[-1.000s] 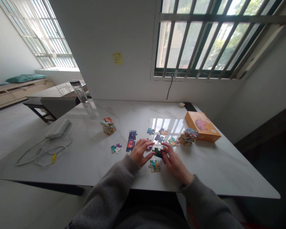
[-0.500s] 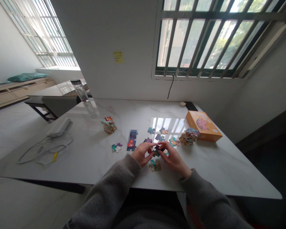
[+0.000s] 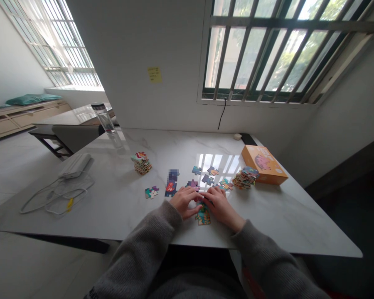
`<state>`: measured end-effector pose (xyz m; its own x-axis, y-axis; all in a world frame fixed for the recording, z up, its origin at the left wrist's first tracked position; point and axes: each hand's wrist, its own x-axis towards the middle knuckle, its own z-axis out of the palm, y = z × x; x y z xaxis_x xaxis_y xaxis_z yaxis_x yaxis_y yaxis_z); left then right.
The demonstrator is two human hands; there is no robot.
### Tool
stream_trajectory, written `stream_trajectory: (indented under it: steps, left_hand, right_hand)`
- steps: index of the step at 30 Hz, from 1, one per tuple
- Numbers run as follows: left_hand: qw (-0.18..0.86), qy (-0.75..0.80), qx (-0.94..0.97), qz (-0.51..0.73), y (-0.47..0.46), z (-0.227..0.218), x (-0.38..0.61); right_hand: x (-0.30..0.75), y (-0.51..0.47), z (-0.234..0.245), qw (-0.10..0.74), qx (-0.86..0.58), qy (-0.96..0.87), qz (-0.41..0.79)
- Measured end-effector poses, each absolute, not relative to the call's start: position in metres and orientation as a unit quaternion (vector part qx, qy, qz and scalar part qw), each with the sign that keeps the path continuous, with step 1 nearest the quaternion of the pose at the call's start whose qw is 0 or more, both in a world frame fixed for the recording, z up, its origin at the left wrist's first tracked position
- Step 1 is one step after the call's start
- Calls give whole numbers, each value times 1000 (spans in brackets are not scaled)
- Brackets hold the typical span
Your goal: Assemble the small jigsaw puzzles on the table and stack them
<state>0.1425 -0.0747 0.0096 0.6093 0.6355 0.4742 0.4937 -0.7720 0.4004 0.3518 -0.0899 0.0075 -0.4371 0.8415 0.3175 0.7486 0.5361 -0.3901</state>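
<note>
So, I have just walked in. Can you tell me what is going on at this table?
A person is working with jigsaw puzzle pieces on a white marble table. Their left hand and right hand lie close together, fingertips almost meeting over the pieces, with a teal and orange piece just below them. More loose pieces are spread out ahead. One stack of pieces stands to the left, and another sits beside an orange box on the right.

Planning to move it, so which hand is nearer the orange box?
Right. The right hand lies left of the orange box, toward the person; the left hand lies beyond it, farther left.
</note>
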Motion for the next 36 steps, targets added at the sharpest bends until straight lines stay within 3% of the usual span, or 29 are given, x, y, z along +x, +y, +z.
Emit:
stream_trajectory:
  steps: [10,21,27,36]
  left_hand:
    - [141,275,923,228,-84,-2,147]
    - [148,275,929,201,-87,-1,144]
    - [137,287,926,201,-92,6,144]
    - [149,291,925,193,-93,10,143]
  right_hand:
    - [353,-98,11,228,-460,-855,77]
    - [371,-110,19,211,-413,-877,123]
    - [386,-107,14,253,-446,-852,110]
    - [423,-110,12,224,-437,-856,160]
